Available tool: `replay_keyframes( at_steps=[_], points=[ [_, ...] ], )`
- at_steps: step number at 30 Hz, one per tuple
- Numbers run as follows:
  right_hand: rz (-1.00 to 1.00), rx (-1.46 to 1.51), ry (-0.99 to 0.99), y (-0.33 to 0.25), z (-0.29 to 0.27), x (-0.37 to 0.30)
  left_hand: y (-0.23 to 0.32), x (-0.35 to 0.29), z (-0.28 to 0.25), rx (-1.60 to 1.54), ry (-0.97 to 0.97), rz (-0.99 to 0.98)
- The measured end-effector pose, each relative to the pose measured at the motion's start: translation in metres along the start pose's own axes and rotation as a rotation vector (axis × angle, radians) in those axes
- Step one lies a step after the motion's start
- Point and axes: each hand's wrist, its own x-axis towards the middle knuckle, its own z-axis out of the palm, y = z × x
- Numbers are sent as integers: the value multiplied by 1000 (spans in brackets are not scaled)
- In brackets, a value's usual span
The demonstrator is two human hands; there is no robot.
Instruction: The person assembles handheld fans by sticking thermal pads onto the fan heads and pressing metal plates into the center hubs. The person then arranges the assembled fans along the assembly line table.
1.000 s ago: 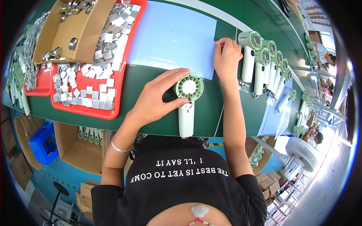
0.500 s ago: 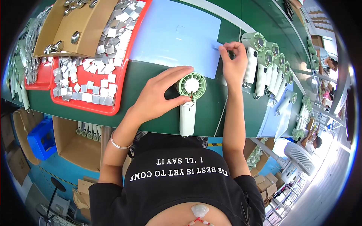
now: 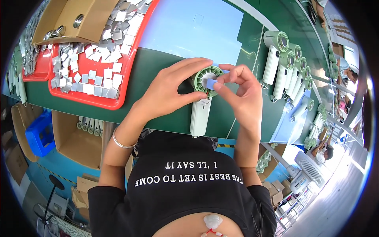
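Observation:
My left hand (image 3: 167,90) curls its thumb and fingers around the round green head of a handheld fan (image 3: 200,118), whose pale handle points toward me on the green table. White shows in the middle of the fan head. Between the thumb and fingers of my right hand (image 3: 244,94) is a small blue square pad (image 3: 211,84), held over the fan's centre. Whether the pad touches the fan I cannot tell. Beyond both hands lies a large light-blue sheet (image 3: 185,27) with a stepped notch in its right edge.
At left, a red tray (image 3: 121,89) holds many small silver squares, with a cardboard box (image 3: 69,37) of metal rings on it. Several similar fans (image 3: 272,63) stand in a row at right. A white electric fan (image 3: 310,170) is beyond the table's near edge.
My right hand has moved from the blue sheet's right edge leftward and nearer to me, carrying the blue pad to the fan head. My left hand still holds the fan.

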Motion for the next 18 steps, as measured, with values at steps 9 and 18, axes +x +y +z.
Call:
replay_keyframes(
  at_steps=[9, 18],
  points=[
    [-70, -273, 90, 0, 16, -4, -1, 0, 1, -15, -7, -2],
    [-157, -479, 205, 0, 20, -8, 1, 0, 0, -18, -17, -4]
  ],
)
